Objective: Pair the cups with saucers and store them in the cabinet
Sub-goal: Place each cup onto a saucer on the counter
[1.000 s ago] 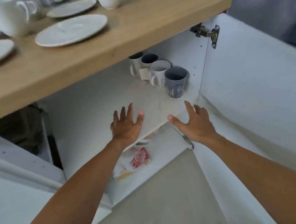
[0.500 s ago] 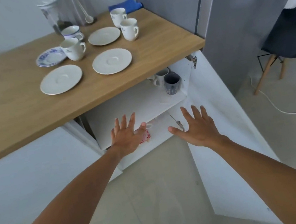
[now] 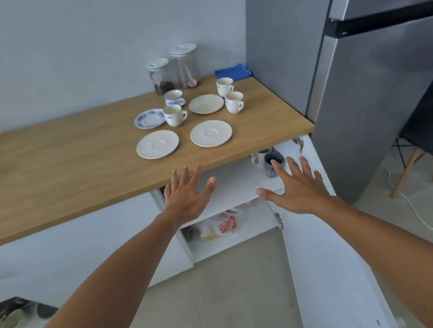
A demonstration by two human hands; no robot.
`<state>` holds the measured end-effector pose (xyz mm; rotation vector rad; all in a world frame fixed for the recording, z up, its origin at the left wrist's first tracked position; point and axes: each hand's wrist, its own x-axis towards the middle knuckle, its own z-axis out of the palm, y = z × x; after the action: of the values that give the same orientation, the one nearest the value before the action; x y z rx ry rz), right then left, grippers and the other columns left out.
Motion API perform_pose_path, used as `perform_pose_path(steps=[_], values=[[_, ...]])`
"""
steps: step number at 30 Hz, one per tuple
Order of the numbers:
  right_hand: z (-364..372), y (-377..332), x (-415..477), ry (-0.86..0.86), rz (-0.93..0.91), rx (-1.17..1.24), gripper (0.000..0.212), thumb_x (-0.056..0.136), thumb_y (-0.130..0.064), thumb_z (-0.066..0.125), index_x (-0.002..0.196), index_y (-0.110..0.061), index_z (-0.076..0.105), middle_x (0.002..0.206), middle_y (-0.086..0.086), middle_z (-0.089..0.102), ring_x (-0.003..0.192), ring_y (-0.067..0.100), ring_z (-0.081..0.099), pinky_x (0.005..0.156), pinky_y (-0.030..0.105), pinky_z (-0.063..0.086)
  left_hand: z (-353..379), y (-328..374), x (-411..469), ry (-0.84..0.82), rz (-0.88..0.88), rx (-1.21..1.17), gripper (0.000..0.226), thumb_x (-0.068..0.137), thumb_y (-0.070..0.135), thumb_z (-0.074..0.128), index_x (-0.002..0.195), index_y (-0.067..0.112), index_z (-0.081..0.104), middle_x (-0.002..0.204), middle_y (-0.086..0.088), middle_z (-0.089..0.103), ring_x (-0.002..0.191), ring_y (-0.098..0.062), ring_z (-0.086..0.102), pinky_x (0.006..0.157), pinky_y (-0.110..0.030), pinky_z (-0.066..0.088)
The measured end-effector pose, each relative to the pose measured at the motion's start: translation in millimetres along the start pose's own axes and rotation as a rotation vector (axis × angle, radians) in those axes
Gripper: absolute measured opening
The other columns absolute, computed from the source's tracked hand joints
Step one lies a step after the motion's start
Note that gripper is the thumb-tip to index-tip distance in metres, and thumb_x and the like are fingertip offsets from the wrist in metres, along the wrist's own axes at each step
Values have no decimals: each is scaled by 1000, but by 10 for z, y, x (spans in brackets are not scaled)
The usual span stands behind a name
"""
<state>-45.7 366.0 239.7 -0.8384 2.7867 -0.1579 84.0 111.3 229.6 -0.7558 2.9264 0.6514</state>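
- Since 0.5 s ago, both hands have risen from the cabinet (image 3: 235,186) opening to the edge of the countertop (image 3: 69,163).
- My left hand (image 3: 186,196) and right hand (image 3: 298,191) are spread wide, fingers straight, holding nothing.
- 4 cups (image 3: 174,115) and 4 saucers (image 3: 211,133) stand unpaired on the countertop, above the open cabinet.
- Judged handling: glazed ceramic, so rigid, light, slippery and easily chipped. Take each cup by its handle. Lift each loaded saucer under its rim, thumb on top.
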Motion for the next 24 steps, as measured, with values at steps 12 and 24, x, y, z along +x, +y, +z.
perform_pose_path(steps=[12, 24], values=[[-515, -386, 1040, -20, 25, 39, 106, 71, -96, 20, 156, -38, -5, 168, 6, -6, 151, 32, -18, 116, 65, 2, -534, -36, 887, -41, 59, 55, 79, 88, 78, 16, 156, 41, -1, 167, -2, -6, 151, -28, -19, 121, -54, -1], [-703, -274, 2608, -42, 53, 88, 106, 69, -95, 22, 156, -38, -4, 168, 4, -1, 152, 31, -13, 118, 60, 5, -604, -122, 2138, -75, -6, -109, 78, 90, 76, 20, 157, 38, 4, 167, 1, -1, 153, -26, -10, 120, -55, 6]])
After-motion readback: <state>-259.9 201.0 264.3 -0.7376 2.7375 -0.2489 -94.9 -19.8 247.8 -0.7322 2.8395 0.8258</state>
